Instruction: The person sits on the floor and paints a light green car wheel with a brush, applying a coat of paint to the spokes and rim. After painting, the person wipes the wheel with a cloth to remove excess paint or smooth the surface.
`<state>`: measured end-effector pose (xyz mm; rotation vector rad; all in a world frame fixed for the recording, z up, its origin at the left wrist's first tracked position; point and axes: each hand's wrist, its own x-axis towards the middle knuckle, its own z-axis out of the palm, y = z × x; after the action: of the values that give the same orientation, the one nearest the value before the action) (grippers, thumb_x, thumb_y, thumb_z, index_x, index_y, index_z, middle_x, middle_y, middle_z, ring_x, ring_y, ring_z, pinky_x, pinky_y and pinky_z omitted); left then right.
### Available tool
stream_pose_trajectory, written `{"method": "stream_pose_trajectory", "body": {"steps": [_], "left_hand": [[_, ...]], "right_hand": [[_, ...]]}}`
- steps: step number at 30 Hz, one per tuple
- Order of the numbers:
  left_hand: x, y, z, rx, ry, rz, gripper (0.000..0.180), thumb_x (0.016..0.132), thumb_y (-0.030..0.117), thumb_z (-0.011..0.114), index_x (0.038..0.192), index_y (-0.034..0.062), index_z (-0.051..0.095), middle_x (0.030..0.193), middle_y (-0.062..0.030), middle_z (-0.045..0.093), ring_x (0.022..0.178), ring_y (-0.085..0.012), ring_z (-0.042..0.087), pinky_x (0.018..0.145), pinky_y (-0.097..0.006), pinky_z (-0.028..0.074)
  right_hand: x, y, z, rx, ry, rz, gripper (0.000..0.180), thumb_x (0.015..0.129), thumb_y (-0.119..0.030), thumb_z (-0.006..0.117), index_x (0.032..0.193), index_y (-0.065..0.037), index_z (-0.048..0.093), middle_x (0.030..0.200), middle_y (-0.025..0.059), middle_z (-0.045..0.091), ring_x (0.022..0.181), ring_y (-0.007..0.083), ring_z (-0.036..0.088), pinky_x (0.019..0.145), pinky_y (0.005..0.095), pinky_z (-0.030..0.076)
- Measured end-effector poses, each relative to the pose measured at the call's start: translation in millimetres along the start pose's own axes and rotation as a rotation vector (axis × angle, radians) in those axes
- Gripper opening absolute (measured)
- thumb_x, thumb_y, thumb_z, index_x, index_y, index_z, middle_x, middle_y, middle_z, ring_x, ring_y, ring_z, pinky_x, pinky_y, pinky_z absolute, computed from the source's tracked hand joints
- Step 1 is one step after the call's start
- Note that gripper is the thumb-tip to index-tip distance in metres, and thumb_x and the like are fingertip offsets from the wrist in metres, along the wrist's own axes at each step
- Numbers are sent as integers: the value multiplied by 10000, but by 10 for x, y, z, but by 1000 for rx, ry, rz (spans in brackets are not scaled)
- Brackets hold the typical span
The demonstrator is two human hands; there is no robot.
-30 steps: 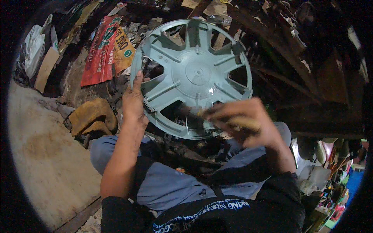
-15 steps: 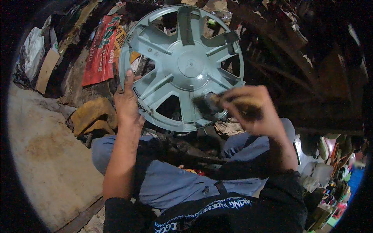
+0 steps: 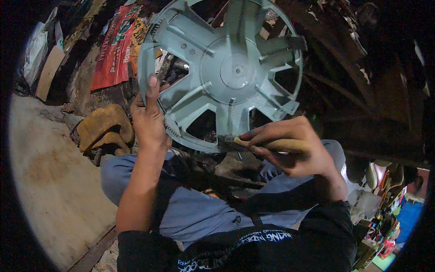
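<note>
A pale grey-green plastic wheel cover (image 3: pixel 222 90), its ribbed side toward me, is held up tilted above my lap. My left hand (image 3: pixel 151 122) grips its left rim, with the thumb lying along the edge. Closed round the yellowish wooden handle of a paintbrush (image 3: pixel 290 145) is my right hand (image 3: pixel 303 154). The dark brush head touches the cover's lower rim, between two of the openings. Wet-looking shine shows on the spokes near the hub. My fingers partly hide the brush.
A rusty yellow-brown metal piece (image 3: pixel 105 129) lies left of my knee, beside a pale board (image 3: pixel 59 181). Red printed sheet (image 3: pixel 113 50) stands behind it. Dark wooden beams (image 3: pixel 349 90) rise at the right, with cluttered containers (image 3: pixel 367 204) below them.
My right hand has brought the brush down and left, onto the lower rim. The wheel cover has shifted right and closer, and appears slightly turned. My left hand keeps its grip.
</note>
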<state>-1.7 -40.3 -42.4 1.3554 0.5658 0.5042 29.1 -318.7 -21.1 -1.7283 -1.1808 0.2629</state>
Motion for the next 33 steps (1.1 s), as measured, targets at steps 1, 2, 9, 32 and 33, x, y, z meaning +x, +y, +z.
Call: {"method": "stream_pose_trajectory", "body": {"steps": [1,2,9,32,33], "left_hand": [[-3,-11,-11,15,-11,7,512,862,463,732,1023,-17,653,923,-100,682,809,-164,641,761,-324,521],[-1,-25,-19,30,-21,14,518,860,466,734,1026,-18,655,927,-101,683,814,-162,640,766,-322,518],[66,-139,-68,52,-17,33,519,882,444,705,1141,2,618,1039,-121,675,882,-213,658,807,-362,535],[-69,-271,-269,40,50,200,449,874,402,739,998,-16,631,888,-88,684,814,-145,641,800,-307,496],[-76,-291,-281,59,66,218,450,875,406,737,993,-16,631,878,-85,681,812,-144,641,797,-307,496]], "right_hand": [[18,28,21,21,-8,73,90,741,54,707,826,51,680,907,193,715,869,337,720,707,360,574],[4,89,-18,6,-21,108,155,729,7,704,881,33,682,931,184,712,872,341,708,738,368,561],[122,91,89,125,-55,124,52,794,27,688,834,59,690,930,194,716,928,317,720,778,340,561],[-6,281,94,-6,157,151,87,831,19,687,913,32,712,947,170,722,866,254,719,758,313,557],[-22,324,43,-11,287,148,73,824,11,695,893,25,718,931,158,723,833,261,718,752,321,555]]}}
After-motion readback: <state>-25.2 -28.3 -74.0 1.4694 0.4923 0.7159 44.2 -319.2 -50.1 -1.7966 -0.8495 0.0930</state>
